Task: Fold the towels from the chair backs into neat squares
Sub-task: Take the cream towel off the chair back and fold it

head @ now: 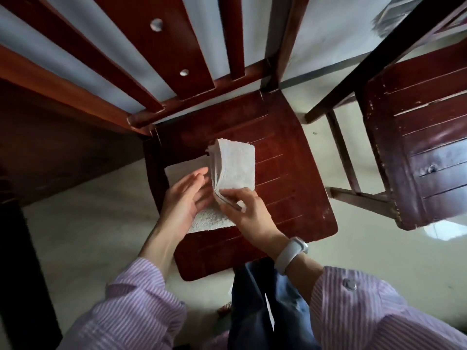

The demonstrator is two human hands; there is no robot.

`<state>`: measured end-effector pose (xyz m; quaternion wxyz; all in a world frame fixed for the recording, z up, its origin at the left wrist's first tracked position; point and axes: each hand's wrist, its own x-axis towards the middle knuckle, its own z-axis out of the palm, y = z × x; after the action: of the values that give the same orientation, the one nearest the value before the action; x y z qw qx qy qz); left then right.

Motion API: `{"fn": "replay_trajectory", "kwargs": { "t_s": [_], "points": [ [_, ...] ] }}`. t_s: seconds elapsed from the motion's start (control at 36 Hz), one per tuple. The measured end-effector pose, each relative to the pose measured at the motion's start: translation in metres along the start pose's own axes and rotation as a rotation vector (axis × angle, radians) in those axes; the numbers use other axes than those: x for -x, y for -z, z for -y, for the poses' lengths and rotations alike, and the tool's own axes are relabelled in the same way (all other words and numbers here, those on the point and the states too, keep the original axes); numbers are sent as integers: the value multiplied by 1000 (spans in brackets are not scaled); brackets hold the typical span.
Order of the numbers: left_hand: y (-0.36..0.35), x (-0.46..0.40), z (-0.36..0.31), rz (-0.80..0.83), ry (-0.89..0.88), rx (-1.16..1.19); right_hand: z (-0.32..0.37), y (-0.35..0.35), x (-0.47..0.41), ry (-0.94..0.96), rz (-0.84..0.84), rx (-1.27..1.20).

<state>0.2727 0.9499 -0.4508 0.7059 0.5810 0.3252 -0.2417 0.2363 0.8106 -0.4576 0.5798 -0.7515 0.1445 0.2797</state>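
Note:
A white towel lies on the seat of a dark red wooden chair. Its right half stands lifted in a fold, with the layered edges showing along the left side. My right hand pinches the near corner of that raised part. My left hand rests flat on the lower layer of the towel, fingers straight and pointing toward the fold. The lower layer shows at the near left, partly hidden under both hands.
The slatted back of the chair rises at the far side. A second worn wooden chair stands to the right. A dark table edge runs along the left. Pale floor surrounds the chairs.

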Motion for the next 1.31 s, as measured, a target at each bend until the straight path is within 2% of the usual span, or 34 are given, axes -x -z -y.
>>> {"fn": "replay_trajectory", "kwargs": {
  "t_s": [0.08,0.22,0.31,0.42,0.47,0.53,0.64,0.75,0.83,1.0,1.08,1.17,1.31],
  "points": [
    [7,-5,8,-100,-11,-112,-1,-11,-4,-48,105,83],
    [-2,-27,24,-227,-111,-512,-11,-13,-6,42,177,165],
    [-12,-32,27,-245,-176,-744,-15,-3,-3,32,51,118],
    [-15,-34,25,-288,-236,-672,-23,8,-6,124,-277,294],
    [-16,-28,22,-245,-231,-576,-25,11,-10,186,-315,382],
    [-12,-19,21,-234,-241,-483,-23,11,-13,215,-250,453],
    [10,-6,34,-327,-283,-419,-21,-1,-24,301,-82,698],
    [35,-11,51,-474,-134,-492,-25,-21,-33,297,140,883],
    [43,-22,52,-495,-70,-443,-33,-30,-35,338,136,888],
    [32,-27,45,-485,-257,-647,-41,-38,-36,332,69,834],
    [31,-29,47,-569,-300,-683,-40,-39,-33,336,40,911],
    [33,-25,45,-579,-372,-718,-33,-39,-30,375,26,993],
    [49,-29,50,-600,-314,-856,-30,-44,-32,453,63,1044]
  ]
}}
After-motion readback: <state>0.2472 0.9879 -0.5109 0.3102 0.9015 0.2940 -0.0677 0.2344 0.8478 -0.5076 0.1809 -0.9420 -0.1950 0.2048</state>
